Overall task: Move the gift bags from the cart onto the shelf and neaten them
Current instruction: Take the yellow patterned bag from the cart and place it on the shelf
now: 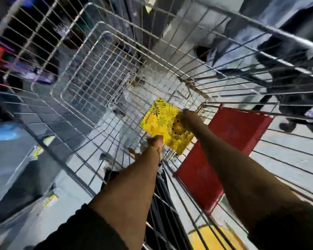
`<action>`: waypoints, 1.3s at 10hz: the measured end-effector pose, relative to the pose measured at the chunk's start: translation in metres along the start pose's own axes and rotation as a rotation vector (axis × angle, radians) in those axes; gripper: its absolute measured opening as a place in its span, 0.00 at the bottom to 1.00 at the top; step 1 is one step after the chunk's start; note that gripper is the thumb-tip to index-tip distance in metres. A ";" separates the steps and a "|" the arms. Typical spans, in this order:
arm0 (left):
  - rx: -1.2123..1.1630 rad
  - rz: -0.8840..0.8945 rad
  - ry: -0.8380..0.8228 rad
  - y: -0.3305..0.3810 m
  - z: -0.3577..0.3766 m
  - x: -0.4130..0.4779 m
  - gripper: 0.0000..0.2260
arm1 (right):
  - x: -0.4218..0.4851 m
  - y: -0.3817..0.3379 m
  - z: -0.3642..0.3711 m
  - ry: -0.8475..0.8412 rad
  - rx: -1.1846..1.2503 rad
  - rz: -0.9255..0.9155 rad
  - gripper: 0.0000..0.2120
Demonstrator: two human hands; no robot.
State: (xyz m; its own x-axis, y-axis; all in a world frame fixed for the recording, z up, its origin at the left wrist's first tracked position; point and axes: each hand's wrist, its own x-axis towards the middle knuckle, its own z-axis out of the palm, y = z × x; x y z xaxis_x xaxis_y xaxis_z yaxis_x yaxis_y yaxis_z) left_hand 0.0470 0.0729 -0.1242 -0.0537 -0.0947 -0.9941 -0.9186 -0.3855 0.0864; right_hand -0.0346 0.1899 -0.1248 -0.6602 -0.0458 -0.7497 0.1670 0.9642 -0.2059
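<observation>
Both hands, left (156, 141) and right (186, 117), reached deep into the silver wire cart (90, 73), their grip unclear, touching the flat yellow floral-patterned gift bag (165, 124) lying on its floor; shelving apparently remained undone

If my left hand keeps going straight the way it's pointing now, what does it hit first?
The yellow gift bag. Your left hand points down into the wire cart, already at the bag's near edge, and probably touching it, though blur hides the fingers. Beyond the bag lies the cart's wire floor.
</observation>
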 end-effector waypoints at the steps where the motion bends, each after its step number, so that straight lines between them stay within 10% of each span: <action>1: 0.012 -0.006 -0.032 0.003 0.004 -0.018 0.12 | -0.011 -0.015 -0.006 0.109 -0.070 0.030 0.16; 4: 0.129 0.224 0.026 0.058 -0.043 -0.118 0.17 | -0.074 -0.057 -0.063 0.278 0.476 -0.002 0.14; 8: -0.026 1.071 0.040 0.102 -0.186 -0.262 0.23 | -0.193 -0.191 -0.138 0.580 1.276 -0.344 0.17; 13: -0.174 1.536 0.769 0.067 -0.433 -0.345 0.25 | -0.324 -0.419 -0.076 0.525 0.575 -1.009 0.14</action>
State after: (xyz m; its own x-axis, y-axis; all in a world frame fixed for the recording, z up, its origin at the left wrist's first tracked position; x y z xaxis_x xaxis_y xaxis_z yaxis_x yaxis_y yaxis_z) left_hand 0.1736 -0.3175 0.2534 -0.5394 -0.8042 0.2498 -0.1580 0.3880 0.9080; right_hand 0.0539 -0.1790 0.2518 -0.8662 -0.4541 0.2085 -0.3708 0.3042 -0.8775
